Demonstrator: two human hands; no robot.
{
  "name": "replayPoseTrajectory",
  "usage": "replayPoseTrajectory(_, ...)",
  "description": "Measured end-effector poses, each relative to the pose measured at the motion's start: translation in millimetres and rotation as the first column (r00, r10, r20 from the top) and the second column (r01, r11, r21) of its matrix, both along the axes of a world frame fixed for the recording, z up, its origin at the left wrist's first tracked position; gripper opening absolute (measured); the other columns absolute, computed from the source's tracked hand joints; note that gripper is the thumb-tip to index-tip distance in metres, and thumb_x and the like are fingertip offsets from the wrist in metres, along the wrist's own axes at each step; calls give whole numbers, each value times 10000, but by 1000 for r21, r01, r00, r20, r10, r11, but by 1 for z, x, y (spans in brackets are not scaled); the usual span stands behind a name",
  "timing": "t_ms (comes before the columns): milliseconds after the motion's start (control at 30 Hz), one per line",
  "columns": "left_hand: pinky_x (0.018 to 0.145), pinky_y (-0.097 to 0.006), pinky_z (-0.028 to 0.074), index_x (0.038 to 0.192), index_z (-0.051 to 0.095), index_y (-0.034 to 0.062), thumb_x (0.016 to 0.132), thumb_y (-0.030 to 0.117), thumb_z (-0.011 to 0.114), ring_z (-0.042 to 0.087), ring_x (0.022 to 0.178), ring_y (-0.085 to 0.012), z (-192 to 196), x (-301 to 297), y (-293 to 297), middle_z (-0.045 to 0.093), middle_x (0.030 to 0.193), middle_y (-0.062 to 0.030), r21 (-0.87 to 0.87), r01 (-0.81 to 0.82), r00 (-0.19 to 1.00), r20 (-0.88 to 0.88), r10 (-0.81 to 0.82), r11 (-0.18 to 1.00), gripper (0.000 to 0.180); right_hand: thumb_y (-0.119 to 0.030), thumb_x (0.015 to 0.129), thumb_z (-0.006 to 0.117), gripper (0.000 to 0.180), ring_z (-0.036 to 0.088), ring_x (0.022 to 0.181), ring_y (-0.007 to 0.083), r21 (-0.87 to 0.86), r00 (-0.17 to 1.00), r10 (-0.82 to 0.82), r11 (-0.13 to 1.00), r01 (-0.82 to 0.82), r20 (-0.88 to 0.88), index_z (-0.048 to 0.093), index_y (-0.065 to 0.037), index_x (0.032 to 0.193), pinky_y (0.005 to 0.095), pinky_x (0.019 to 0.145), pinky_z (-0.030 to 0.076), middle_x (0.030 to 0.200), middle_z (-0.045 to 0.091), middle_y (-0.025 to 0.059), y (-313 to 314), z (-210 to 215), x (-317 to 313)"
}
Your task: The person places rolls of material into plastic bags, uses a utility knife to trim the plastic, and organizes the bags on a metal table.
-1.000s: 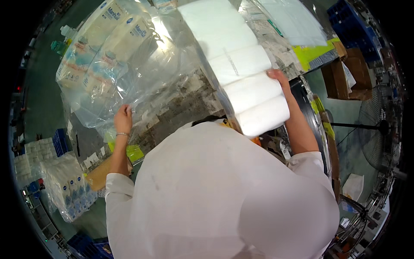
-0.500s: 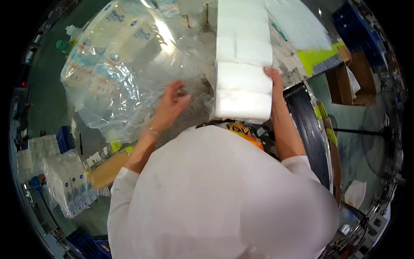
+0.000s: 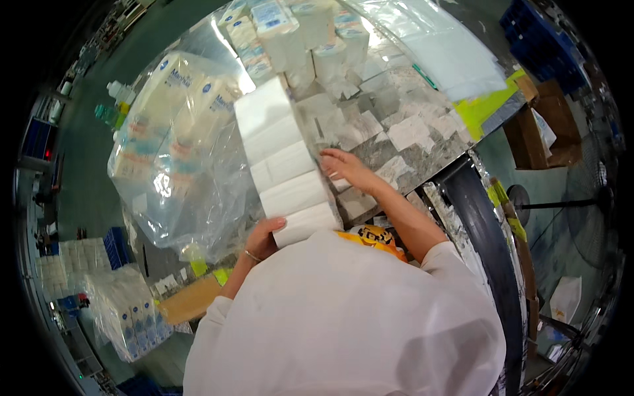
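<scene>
From the head view, I hold a row of white tissue packs [image 3: 285, 168] on edge between my hands, poised beside the mouth of a large clear plastic bag [image 3: 191, 178] that already carries several printed packs, so I judge the bagging partly done, with this row and the loose packs [image 3: 310, 33] farther up the bench [image 3: 422, 152] left to go in. My left hand [image 3: 264, 237] cups the near end of the row from below, fingers curled tight against it. My right hand [image 3: 343, 168] lies flat against its right side, arm reaching forward over the bench.
</scene>
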State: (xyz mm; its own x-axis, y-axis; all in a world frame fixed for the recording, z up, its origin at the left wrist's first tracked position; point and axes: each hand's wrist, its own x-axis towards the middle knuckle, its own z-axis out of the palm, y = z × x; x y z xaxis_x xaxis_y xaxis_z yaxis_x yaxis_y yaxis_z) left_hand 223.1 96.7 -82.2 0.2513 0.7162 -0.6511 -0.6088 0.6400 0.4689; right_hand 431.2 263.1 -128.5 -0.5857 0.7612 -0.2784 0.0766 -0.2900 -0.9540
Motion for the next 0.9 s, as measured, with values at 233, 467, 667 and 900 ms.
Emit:
replayPoseTrajectory(233,907,-383,379,1268,287,18,654,136,667,452,1078,-255,-41,-2,32,448,1179,-122,94,51,977,-212,-30,994,732,-235,721,524,470,560,866,312,663,538,-730,653,366,422,496,25,1112,378,746,445,948,584,180,190,-29,111)
replayPoseTrajectory(467,920,-334,355,1279,274,34,655,97,642,427,1094,-206,-44,1,63,432,1194,-91,52,54,954,-297,-36,997,726,-295,726,514,444,521,972,358,716,298,-727,678,169,618,509,-6,1062,425,823,415,1065,532,214,287,-45,179)
replayPoseTrajectory(667,952,-319,310,1300,260,36,694,125,615,393,1122,-182,-50,1,54,414,1225,-87,66,2,951,-310,19,998,708,-325,706,576,405,550,896,331,583,316,-526,804,-119,790,543,-37,989,429,745,446,1025,520,170,294,-50,148)
replayPoseTrajectory(900,978,-319,288,1319,220,17,734,158,621,371,1154,-188,-57,2,53,383,1272,-98,138,6,959,-280,34,990,723,-223,724,583,258,567,732,301,678,365,-576,672,-299,732,609,-73,932,411,641,455,900,574,162,189,-27,113)
